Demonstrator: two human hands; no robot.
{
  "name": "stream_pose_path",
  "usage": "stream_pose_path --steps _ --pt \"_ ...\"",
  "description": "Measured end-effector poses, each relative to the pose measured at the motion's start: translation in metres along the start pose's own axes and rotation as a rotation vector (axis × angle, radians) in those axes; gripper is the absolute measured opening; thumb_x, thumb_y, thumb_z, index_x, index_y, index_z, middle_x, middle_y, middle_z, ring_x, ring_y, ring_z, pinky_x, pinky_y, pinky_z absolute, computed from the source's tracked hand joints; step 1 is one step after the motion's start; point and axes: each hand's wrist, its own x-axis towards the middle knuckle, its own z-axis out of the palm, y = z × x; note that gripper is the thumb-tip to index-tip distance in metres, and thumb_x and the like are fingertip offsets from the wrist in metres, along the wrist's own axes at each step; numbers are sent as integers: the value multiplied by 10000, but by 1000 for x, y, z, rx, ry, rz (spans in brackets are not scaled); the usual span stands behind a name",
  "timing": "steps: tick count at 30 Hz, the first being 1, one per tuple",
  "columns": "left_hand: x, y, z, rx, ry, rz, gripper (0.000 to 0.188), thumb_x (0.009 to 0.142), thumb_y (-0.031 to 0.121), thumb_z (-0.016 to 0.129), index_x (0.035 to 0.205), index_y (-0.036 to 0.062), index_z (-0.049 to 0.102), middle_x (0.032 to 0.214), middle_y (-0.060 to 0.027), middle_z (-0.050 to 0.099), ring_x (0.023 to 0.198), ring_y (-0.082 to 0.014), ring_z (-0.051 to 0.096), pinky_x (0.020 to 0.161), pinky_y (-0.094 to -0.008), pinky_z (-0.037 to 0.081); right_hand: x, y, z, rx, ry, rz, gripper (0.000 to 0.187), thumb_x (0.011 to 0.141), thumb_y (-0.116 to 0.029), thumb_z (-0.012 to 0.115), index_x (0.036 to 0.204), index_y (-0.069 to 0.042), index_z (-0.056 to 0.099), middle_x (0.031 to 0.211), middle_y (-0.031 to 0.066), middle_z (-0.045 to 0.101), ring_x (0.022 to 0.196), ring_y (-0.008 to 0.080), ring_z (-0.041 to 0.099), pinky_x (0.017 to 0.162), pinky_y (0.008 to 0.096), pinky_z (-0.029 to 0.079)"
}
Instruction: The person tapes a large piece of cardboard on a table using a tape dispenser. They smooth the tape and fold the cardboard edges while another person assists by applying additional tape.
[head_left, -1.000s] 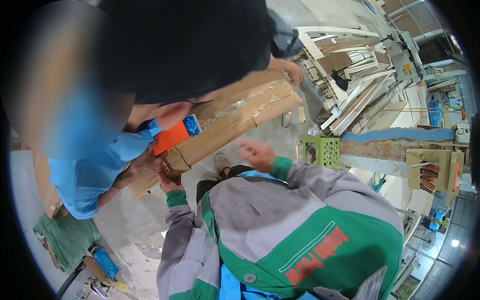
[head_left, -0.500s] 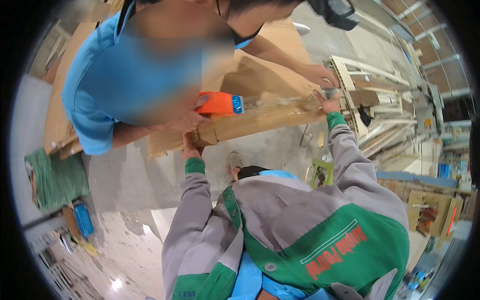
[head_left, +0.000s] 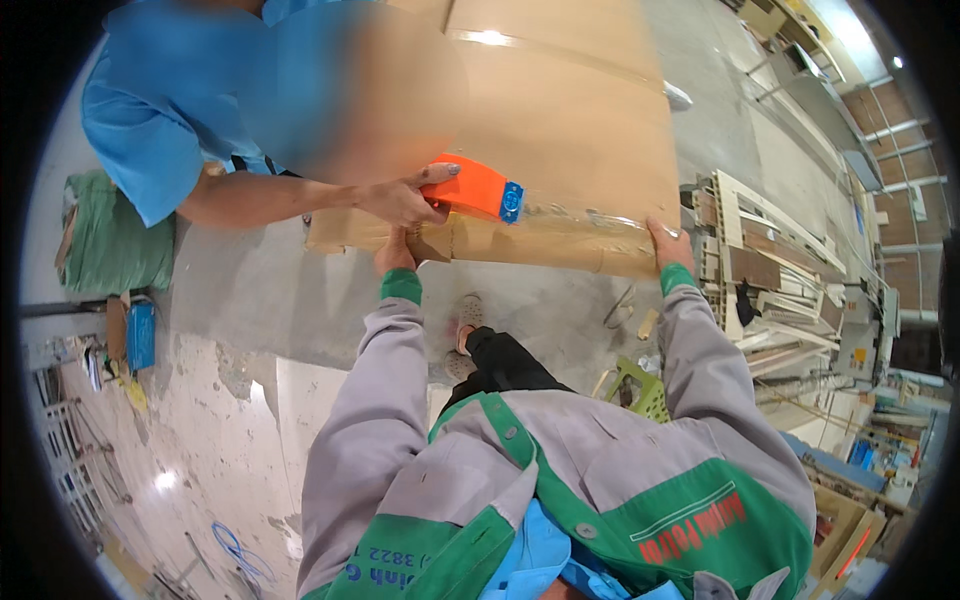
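Observation:
A large flat cardboard package (head_left: 570, 110) lies in front of me, with clear tape along its near edge. My left hand (head_left: 396, 252) grips that near edge on the left; its fingertips are partly hidden by the cardboard. At the near right corner my right hand (head_left: 669, 246) is closed round the cardboard, close to the shiny strip of tape. Between my hands, a co-worker's hand (head_left: 405, 200) holds an orange tape dispenser (head_left: 472, 188) with a blue front, right at the package's edge.
The co-worker in a blue shirt (head_left: 140, 150) leans over from the far left. Light-coloured frames and boards (head_left: 780, 260) are stacked on the right. A green plastic stool (head_left: 638, 388) stands near my right side. At left are a green-wrapped bundle (head_left: 115, 235) and a blue box (head_left: 141, 335).
The co-worker's other hand has left the package's right corner. The dispenser appears farther right along the edge, and the view has shifted. My hands keep hold of the cardboard.

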Motion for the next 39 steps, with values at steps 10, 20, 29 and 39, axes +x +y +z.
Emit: stream_pose_path --steps 10,20,29,39 --pt "-43 30 8 -118 -97 -111 545 837 356 866 1247 75 644 1097 -75 709 950 -235 704 817 -450 606 4 3 4 47 14 -41 973 706 -791 743 1322 -44 652 1308 180 693 1239 360 638 1060 447 469" --pt "-44 30 -4 -107 -265 -148 451 869 284 817 1248 108 646 1128 -51 704 996 -223 691 840 -441 596 -9 -8 -5 105 -6 -9 928 703 -731 792 1329 -57 663 1298 158 703 1244 319 642 1062 420 468" --pt "-42 27 -2 -86 -242 -117 449 852 277 821 1223 89 653 1103 -57 707 939 -214 703 794 -407 619 -13 -12 -7 140 -33 -45 892 758 -656 807 1363 -22 641 1344 183 674 1250 332 634 1062 404 464" --pt "-38 24 -7 -65 -285 -133 394 858 295 811 1188 138 664 1043 -23 705 893 -188 696 756 -374 608 -11 -8 -4 74 28 -62 849 770 -644 807 1330 -23 661 1272 186 710 1219 345 653 1036 423 487"
